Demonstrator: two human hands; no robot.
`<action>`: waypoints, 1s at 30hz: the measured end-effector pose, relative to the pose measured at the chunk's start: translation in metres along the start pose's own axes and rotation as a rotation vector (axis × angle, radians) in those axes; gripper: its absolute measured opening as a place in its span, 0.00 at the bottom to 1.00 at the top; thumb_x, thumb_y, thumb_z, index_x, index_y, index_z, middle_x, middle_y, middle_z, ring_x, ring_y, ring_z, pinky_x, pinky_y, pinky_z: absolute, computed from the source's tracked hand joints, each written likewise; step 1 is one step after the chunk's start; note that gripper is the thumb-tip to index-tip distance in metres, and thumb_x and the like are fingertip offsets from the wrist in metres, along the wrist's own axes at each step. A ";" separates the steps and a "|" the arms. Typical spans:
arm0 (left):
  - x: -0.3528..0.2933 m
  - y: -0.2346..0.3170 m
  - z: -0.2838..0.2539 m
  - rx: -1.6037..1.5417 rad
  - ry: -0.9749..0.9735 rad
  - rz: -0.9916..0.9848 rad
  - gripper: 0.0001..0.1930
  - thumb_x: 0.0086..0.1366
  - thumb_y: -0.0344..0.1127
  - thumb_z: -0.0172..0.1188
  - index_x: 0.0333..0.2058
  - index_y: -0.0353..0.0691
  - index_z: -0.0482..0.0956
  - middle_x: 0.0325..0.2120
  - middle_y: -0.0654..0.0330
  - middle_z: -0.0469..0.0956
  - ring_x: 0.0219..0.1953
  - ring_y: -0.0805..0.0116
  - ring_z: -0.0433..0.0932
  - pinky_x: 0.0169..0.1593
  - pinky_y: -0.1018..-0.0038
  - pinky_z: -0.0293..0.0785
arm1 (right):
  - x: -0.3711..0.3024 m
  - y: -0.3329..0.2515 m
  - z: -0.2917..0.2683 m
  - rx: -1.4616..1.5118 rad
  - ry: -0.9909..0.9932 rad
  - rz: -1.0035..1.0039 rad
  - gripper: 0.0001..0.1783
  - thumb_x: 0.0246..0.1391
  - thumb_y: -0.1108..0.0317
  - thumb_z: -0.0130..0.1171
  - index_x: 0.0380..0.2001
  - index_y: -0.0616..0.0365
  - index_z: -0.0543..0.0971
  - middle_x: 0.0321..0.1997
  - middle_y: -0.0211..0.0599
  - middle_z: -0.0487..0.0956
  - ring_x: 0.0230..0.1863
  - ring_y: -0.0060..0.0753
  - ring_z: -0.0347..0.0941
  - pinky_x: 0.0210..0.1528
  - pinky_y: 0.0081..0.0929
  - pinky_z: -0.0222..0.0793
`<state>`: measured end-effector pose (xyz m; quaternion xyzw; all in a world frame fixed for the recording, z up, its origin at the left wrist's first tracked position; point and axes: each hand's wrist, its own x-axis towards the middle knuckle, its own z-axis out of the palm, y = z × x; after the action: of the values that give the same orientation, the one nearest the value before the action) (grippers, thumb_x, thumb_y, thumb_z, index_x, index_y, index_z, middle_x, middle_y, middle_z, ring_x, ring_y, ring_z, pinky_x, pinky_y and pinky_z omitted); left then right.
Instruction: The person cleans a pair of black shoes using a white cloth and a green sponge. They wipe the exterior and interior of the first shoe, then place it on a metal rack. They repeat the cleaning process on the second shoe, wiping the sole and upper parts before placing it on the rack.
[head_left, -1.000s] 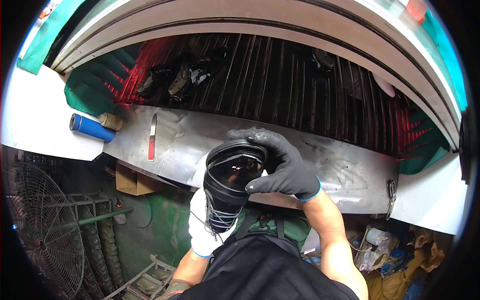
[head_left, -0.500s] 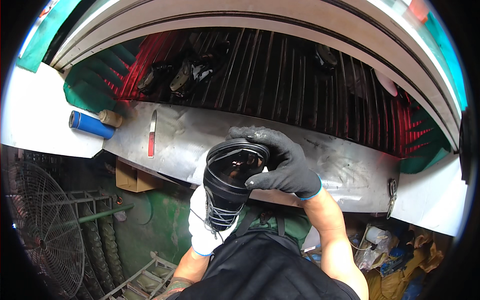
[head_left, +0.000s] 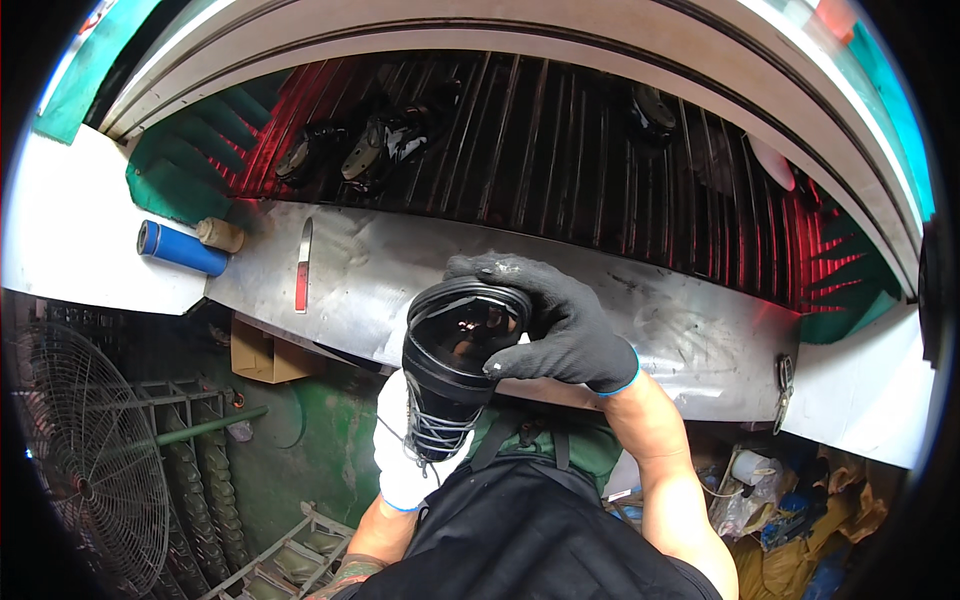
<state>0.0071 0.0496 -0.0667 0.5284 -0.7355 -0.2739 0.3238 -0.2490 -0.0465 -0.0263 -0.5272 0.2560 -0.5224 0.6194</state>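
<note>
A black lace-up shoe [head_left: 445,385] with a glossy toe is held up in front of my body, its toe pointing away from me and its grey laces nearest me. My left hand [head_left: 403,450], in a white glove, supports it from below and behind; the shoe hides most of those fingers. Wrapped round the right side of the toe is my right hand [head_left: 560,325] in a dark grey glove, fingers over the far rim and thumb on the near side. Beyond my hands lies the bare metal ledge [head_left: 700,350].
Past the ledge, a slatted conveyor [head_left: 560,170] glows red at both ends and carries several dark shoes [head_left: 385,145]. A red-handled knife [head_left: 302,275], a blue roll [head_left: 185,248] and a tan spool [head_left: 220,235] lie at left. A large fan [head_left: 90,470] stands lower left, a cardboard box [head_left: 268,355] under the ledge.
Both hands have shifted slightly left together with the shoe. My grip on it looks the same.
</note>
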 end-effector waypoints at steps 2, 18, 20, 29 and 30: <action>-0.003 -0.003 -0.003 -0.033 -0.018 -0.024 0.57 0.50 0.37 0.83 0.73 0.29 0.57 0.64 0.46 0.74 0.62 0.57 0.78 0.65 0.62 0.73 | 0.001 -0.010 0.001 0.087 -0.022 0.111 0.56 0.41 0.69 0.85 0.73 0.64 0.66 0.76 0.48 0.70 0.75 0.41 0.67 0.77 0.42 0.62; 0.007 0.006 -0.021 -1.471 -0.107 -0.683 0.44 0.51 0.20 0.72 0.68 0.27 0.64 0.56 0.38 0.78 0.54 0.39 0.82 0.57 0.40 0.83 | -0.018 0.011 0.029 -0.482 0.068 0.159 0.48 0.62 0.55 0.71 0.78 0.53 0.59 0.65 0.59 0.77 0.58 0.54 0.82 0.54 0.36 0.80; 0.010 0.011 -0.018 -1.581 -0.131 -0.764 0.45 0.51 0.25 0.73 0.68 0.28 0.64 0.55 0.38 0.77 0.54 0.39 0.82 0.56 0.36 0.82 | -0.020 0.015 0.033 -0.612 0.146 0.055 0.37 0.68 0.60 0.63 0.76 0.53 0.64 0.47 0.60 0.84 0.43 0.56 0.87 0.44 0.40 0.80; 0.000 0.020 -0.006 -1.266 -0.030 -0.699 0.47 0.49 0.19 0.71 0.71 0.34 0.65 0.60 0.47 0.76 0.58 0.51 0.81 0.58 0.54 0.83 | -0.047 0.012 0.046 -0.356 0.043 0.226 0.50 0.63 0.77 0.54 0.82 0.59 0.40 0.72 0.68 0.68 0.65 0.58 0.78 0.65 0.38 0.73; -0.001 0.023 -0.006 -1.173 -0.003 -0.687 0.48 0.49 0.19 0.71 0.71 0.33 0.64 0.61 0.48 0.76 0.59 0.53 0.80 0.60 0.57 0.82 | -0.048 0.026 0.041 -0.343 -0.046 0.117 0.57 0.60 0.80 0.53 0.80 0.61 0.28 0.82 0.64 0.51 0.80 0.54 0.58 0.78 0.37 0.56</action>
<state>-0.0018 0.0566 -0.0456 0.4687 -0.2562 -0.7153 0.4505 -0.2190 0.0111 -0.0489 -0.6212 0.3574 -0.4217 0.5554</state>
